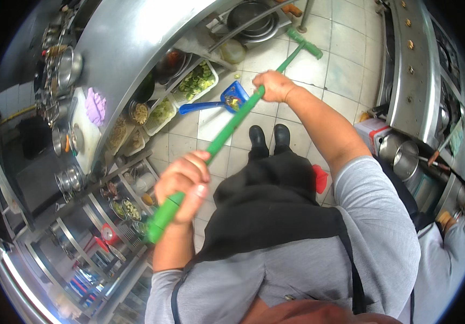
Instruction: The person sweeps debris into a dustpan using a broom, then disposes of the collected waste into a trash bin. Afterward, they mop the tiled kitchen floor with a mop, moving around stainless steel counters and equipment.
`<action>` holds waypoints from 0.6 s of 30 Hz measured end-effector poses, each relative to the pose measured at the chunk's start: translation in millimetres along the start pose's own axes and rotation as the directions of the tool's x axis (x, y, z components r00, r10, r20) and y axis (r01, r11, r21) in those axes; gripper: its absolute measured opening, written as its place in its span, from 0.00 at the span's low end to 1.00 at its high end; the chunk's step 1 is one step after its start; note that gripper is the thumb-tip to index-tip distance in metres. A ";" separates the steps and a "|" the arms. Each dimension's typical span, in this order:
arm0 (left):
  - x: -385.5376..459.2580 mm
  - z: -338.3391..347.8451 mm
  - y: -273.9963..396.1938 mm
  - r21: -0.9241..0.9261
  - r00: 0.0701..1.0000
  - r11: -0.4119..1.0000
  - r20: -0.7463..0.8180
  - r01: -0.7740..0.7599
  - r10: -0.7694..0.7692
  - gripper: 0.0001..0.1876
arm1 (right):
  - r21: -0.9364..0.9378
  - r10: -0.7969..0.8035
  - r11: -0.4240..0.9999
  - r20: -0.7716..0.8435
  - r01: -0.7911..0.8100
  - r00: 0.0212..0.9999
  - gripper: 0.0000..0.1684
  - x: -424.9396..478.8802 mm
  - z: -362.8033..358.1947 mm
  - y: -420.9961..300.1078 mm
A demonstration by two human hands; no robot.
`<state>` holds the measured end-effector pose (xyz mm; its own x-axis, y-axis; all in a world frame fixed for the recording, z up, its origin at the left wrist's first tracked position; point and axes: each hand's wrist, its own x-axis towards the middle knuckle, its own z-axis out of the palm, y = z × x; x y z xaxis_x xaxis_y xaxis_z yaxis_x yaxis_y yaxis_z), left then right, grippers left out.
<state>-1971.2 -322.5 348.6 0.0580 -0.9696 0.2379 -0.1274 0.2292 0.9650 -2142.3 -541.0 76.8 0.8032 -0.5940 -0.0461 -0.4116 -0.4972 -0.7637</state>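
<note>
Both my hands are closed around the green handle of a long floor broom. My left hand grips it near its top end, by my left side. Farther down the shaft, my right hand holds it with the arm stretched forward. The green broom head rests on the tiles beyond my right hand. A blue dustpan lies on the floor left of the shaft, with food scraps in its pan. A small green scrap sits on a tile near it.
Left stands a steel counter, with crates of cut green vegetables on its lower shelf. A wok sits low ahead. Along the right runs a steel stove. Another person's sleeve shows behind me at right.
</note>
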 end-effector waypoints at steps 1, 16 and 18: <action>-13.4 0.9 0.7 -0.005 0.998 1.000 -0.059 0.013 -0.014 0.12 | -0.004 -0.037 0.999 0.058 0.037 0.998 0.12 7.3 4.5 -6.7; -74.7 -49.8 75.7 0.001 0.955 0.995 -0.280 -0.104 0.100 0.16 | 0.045 -0.253 0.967 0.211 0.249 0.944 0.11 25.5 49.8 -115.5; -76.7 -41.3 52.4 -0.022 0.907 0.998 -0.417 -0.064 0.049 0.13 | 0.041 -0.220 0.975 0.315 0.219 0.923 0.11 34.2 55.9 -110.7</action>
<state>-1941.4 -232.5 385.4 0.4594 -0.8326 0.3093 -0.1086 0.2929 0.9499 -2045.2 -470.9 123.8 0.9677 -0.2399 -0.0769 -0.2080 -0.5885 -0.7813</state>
